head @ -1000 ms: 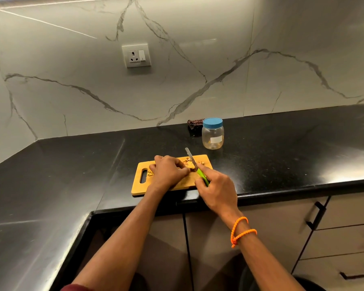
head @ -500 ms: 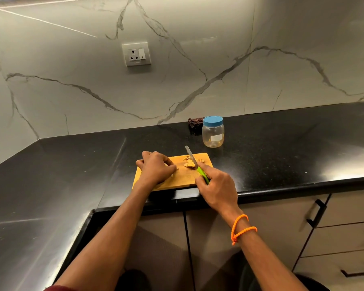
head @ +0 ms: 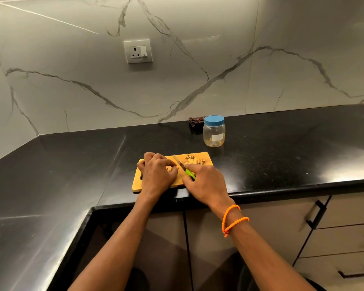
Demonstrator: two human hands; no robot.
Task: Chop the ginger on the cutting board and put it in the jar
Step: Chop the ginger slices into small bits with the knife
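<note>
head view: ginger piece (head: 173, 169) under left hand (head: 157, 173) fingertips, beside knife (head: 183, 166)

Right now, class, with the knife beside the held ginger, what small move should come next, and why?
Probably one more downward cut: the left hand pins an uncut ginger piece on the cutting board, and the right hand holds the knife beside it. The chopped pieces are few, and the jar is lidded.
</note>
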